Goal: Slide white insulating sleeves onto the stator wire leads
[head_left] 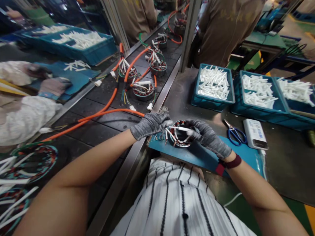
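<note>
A small motor stator (180, 137) with coloured windings sits on a blue mat (236, 160) in front of me, with white insulating sleeves sticking out of it. My left hand (150, 124), in a grey knit glove, grips the stator's near-left side. My right hand (208, 137), gloved the same way with a dark red wristband above it, pinches a white sleeve (178, 128) lying across the stator's top. The stator's far side is partly hidden behind my fingers.
Blue-handled scissors (233, 132) and a white box (255, 133) lie right of the mat. Blue crates of white sleeves (213, 87) stand beyond them. Left of a steel rail (157, 102), a dark conveyor carries several wired stators (143, 90) with orange cables (108, 112). A co-worker's gloved hand (54, 87) works at far left.
</note>
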A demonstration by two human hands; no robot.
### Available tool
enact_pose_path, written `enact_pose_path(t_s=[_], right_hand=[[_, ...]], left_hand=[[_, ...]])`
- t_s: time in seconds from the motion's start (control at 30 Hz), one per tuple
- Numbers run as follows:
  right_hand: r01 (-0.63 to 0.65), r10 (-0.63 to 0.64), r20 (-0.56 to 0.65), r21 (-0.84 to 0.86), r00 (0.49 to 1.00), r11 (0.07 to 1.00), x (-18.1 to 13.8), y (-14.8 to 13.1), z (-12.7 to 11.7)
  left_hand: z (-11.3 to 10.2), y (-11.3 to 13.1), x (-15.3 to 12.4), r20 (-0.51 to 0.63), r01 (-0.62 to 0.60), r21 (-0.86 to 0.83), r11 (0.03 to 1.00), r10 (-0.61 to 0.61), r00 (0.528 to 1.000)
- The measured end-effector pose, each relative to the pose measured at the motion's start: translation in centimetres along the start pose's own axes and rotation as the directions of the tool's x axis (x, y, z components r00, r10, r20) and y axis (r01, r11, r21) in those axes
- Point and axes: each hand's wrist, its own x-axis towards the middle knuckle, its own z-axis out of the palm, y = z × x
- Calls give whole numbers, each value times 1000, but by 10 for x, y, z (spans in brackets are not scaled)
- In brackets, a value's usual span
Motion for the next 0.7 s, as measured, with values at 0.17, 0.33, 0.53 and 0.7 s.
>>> enact_pose_path(t_s=[0.17, 0.33, 0.53, 0.7], right_hand=[[247, -337, -79, -528, 938, 812, -37, 9, 28], [90, -271, -163, -683, 949, 725, -16, 37, 32], [16, -78, -216, -274, 973, 962, -15, 15, 31], [-316, 254, 210, 360, 944, 878, -10, -11, 40]], left_hand=[[12, -12, -7, -67, -151, -224, 963, 140, 988], [37, -15, -24, -201, -301, -586, 753, 225, 954], [37, 3, -16, -262, -291, -415, 862, 193, 945], [25, 10, -2, -87, -350, -104, 931, 342, 936]])
